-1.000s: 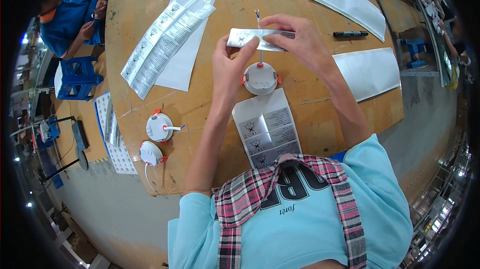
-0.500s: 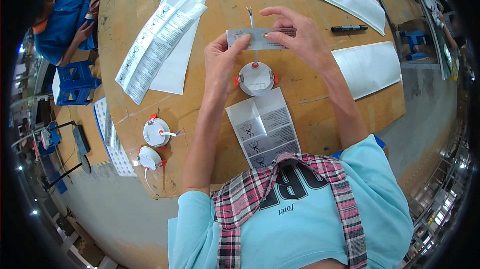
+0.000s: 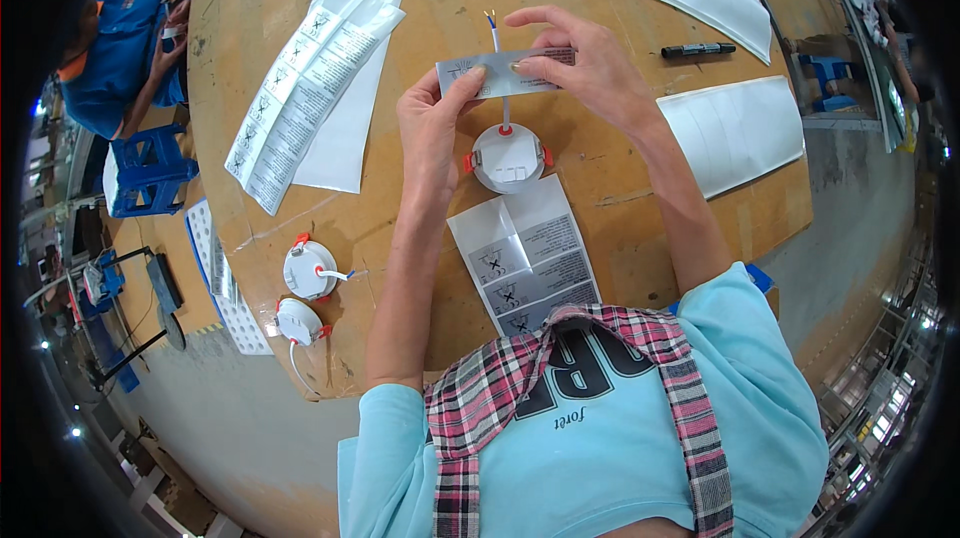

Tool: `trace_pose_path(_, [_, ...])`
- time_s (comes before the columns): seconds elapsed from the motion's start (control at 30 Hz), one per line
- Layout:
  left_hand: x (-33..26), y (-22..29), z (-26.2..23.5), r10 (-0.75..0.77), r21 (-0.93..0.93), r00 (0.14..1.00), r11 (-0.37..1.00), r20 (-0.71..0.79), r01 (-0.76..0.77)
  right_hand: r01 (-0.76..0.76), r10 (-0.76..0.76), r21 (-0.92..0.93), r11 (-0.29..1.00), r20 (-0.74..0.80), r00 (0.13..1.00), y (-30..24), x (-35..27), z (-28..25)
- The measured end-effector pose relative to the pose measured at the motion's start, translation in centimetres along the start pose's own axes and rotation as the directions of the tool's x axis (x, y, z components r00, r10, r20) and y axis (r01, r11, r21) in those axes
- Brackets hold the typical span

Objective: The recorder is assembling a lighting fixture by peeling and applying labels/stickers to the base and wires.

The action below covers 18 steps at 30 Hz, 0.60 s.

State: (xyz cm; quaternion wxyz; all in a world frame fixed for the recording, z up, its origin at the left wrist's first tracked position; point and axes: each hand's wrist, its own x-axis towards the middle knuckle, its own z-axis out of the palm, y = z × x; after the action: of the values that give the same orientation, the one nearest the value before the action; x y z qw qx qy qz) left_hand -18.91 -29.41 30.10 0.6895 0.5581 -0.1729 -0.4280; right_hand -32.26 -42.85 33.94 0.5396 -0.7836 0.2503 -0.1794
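Note:
Between my two hands a silver printed label (image 3: 500,88) lies crosswise over the white cable of a round white downlight (image 3: 508,160). My left hand (image 3: 432,123) pinches the label's left part, thumb on top. With its thumb pressed on the label's middle, my right hand (image 3: 590,68) grips the right part; its index finger stretches out above. Bare wire ends of the cable (image 3: 493,30) stick out beyond the label. The downlight has orange-red clips at its sides. Just nearer to me rests a sheet of silver labels (image 3: 525,258), partly hidden by my clothing.
Two more downlights (image 3: 310,270) sit at the table's left. Long label sheets (image 3: 310,78) lie at the far left. White sheets (image 3: 735,133) and a black marker (image 3: 698,51) are at the right. A person in blue (image 3: 130,48) is beyond the left edge, near a blue stool (image 3: 150,173).
The label and both hands have shifted slightly left and away in the picture, and the label tilts a little more. Its hold between my hands is the same.

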Motion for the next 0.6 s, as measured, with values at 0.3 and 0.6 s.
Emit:
trace_pose_path(0.3, [0.17,-0.37,0.02,-0.020,-0.042,1.000,0.999,-0.001,0.020,-0.004,0.004,0.018,1.000,-0.015,1.000,0.51,0.06,0.14])
trace_pose_path(0.6, [-0.01,-0.24,0.14,-0.048,-0.066,0.999,0.997,-0.002,0.048,-0.020,0.020,0.011,1.000,-0.013,1.000,0.71,-0.06,0.23])
